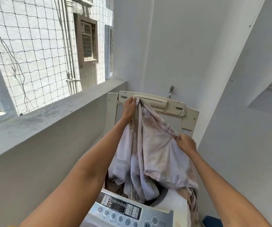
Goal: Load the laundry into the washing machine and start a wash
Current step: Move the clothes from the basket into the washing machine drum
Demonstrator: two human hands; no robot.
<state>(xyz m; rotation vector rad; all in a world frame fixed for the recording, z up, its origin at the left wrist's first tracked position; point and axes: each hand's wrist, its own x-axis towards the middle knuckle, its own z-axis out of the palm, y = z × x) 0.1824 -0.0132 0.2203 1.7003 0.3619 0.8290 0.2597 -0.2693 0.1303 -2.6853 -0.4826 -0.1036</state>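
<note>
Soft sheet held up over the open top-loader

The left hand (129, 106) and right hand (185, 142) each pinch an edge of the pale sheet (150, 154), its lower folds already inside the washing machine (177, 202); limp and light-looking, it probably feeds best gathered in 2 bunched handfuls.

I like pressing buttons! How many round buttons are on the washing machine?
7 show on the control panel: five in a row along the lower left, two larger ones at right. The picture's bottom edge cuts some off, so more may be hidden.
</note>
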